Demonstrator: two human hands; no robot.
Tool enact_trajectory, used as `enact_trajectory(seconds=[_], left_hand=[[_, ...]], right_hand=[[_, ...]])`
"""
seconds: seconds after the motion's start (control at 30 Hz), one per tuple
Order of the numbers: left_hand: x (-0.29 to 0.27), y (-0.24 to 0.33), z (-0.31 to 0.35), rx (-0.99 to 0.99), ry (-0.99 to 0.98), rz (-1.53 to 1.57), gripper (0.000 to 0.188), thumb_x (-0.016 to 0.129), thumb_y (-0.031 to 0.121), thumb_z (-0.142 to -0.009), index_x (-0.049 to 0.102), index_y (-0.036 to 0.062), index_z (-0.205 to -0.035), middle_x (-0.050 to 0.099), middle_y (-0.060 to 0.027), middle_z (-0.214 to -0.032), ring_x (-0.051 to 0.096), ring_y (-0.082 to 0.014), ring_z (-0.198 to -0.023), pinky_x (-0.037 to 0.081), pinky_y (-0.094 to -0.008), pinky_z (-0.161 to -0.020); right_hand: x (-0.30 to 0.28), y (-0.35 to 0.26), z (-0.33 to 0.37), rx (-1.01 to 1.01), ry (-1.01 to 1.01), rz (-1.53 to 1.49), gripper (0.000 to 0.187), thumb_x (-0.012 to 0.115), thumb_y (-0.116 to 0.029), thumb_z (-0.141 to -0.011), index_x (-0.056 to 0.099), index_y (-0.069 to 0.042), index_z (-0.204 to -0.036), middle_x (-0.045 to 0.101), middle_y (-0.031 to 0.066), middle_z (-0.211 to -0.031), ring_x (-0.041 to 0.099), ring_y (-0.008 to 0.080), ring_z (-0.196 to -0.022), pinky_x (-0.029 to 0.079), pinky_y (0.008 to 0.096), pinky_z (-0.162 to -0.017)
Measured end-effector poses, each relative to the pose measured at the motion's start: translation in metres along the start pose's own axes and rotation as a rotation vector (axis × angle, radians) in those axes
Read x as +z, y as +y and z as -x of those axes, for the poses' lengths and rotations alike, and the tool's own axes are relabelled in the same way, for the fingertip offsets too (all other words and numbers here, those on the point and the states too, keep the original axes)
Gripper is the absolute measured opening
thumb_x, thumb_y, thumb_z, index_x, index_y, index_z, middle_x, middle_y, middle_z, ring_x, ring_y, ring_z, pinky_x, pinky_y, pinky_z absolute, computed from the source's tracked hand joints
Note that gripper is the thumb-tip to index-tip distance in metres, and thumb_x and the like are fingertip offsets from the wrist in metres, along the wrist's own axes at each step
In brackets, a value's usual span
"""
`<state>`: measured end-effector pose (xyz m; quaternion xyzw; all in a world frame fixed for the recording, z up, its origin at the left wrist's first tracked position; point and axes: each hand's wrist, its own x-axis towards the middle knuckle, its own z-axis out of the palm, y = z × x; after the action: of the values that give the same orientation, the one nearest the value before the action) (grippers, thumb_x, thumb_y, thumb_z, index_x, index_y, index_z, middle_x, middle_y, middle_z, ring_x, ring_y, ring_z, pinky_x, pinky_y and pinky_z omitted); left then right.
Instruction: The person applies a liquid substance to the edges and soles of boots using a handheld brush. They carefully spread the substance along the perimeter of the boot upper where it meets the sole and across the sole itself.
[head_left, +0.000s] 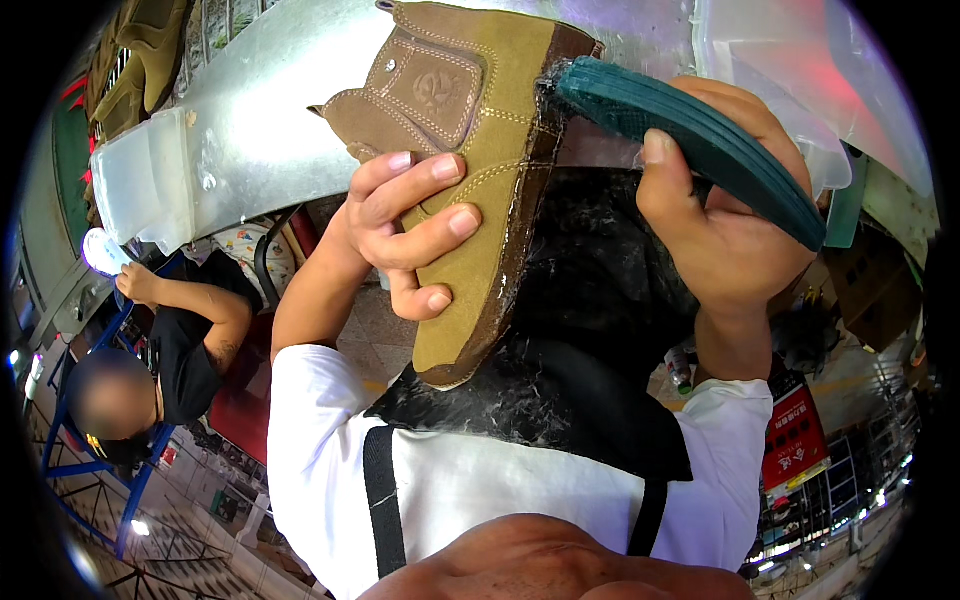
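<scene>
A tan and brown leather boot [510,110] with pale stitching is held on its side, its toe toward me and its underside turned right. My left hand [410,235] is closed around its upper, fingers spread over the near side. In my right hand [735,200] is a dark teal rubber sole [690,125], pinched between thumb and fingers. One end of the sole touches the boot's heel corner, where whitish, stringy residue shows. Away from that corner, sole and boot stand apart. Similar pale residue runs along the boot's lower edge. The boot's underside is mostly hidden.
A shiny metal worktop [270,130] curves across behind the boot. Clear plastic bins [145,175] stand at left and far right. More tan boots [125,95] sit on a rack at far left. Another person [190,340] is at the left. A red box [795,435] lies at lower right.
</scene>
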<state>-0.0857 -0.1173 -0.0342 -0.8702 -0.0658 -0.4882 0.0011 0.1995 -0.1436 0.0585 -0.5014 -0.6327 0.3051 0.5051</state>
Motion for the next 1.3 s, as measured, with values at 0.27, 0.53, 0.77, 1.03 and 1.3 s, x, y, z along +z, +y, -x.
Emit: enact_trajectory(seconds=[0.27, 0.53, 0.77, 1.03, 1.3], left_hand=[[-0.011, 0.002, -0.003, -0.070, -0.060, 0.018, 0.054, 0.050, 0.026, -0.102, 0.026, 0.0277, -0.151, 0.061, -0.0159, -0.133, 0.066, -0.0449, -0.110, 0.042, -0.0585, -0.103], [-0.022, -0.004, -0.013, -0.082, -0.142, 0.061, 0.044, 0.044, 0.032, -0.102, 0.037, 0.0205, -0.145, 0.064, -0.0176, -0.128, 0.066, -0.0462, -0.109, 0.043, -0.0584, -0.101], [-0.026, -0.002, -0.021, -0.137, -0.191, 0.105, 0.052, 0.035, 0.041, -0.100, 0.062, 0.0025, -0.123, 0.069, -0.0187, -0.120, 0.066, -0.0439, -0.109, 0.042, -0.0548, -0.102], [-0.026, 0.000, -0.023, -0.184, -0.195, 0.103, 0.063, 0.036, 0.044, -0.096, 0.070, -0.0051, -0.116, 0.070, -0.0220, -0.118, 0.065, -0.0412, -0.113, 0.040, -0.0502, -0.107], [-0.025, -0.005, -0.041, -0.056, -0.225, 0.012, 0.037, 0.048, 0.030, -0.098, 0.046, 0.0170, -0.133, 0.068, -0.0210, -0.122, 0.067, -0.0485, -0.106, 0.050, -0.0573, -0.092]], right_hand=[[0.004, 0.014, 0.010, -0.007, 0.078, 0.003, 0.027, 0.072, 0.009, -0.089, 0.065, 0.012, -0.115, 0.072, 0.0209, -0.108, 0.073, 0.0209, -0.089, 0.061, 0.0308, -0.079], [0.004, 0.020, 0.042, -0.027, -0.111, -0.481, 0.021, 0.073, 0.008, -0.087, 0.063, 0.013, -0.105, 0.070, 0.0289, -0.108, 0.075, 0.0270, -0.084, 0.062, 0.0350, -0.074], [0.000, 0.022, 0.051, -0.091, -0.254, -0.624, 0.028, 0.075, -0.001, -0.089, 0.063, 0.012, -0.110, 0.069, 0.0299, -0.106, 0.075, 0.0275, -0.080, 0.063, 0.0357, -0.071], [-0.003, 0.001, 0.054, 0.045, -0.229, -0.624, 0.025, 0.073, 0.005, -0.084, 0.066, 0.011, -0.107, 0.073, 0.0240, -0.097, 0.074, 0.0253, -0.080, 0.062, 0.0343, -0.070], [-0.009, 0.018, 0.042, -0.057, -0.156, -0.487, 0.012, 0.068, 0.008, -0.086, 0.065, 0.008, -0.098, 0.071, 0.0245, -0.107, 0.073, 0.0220, -0.082, 0.059, 0.0305, -0.070]])
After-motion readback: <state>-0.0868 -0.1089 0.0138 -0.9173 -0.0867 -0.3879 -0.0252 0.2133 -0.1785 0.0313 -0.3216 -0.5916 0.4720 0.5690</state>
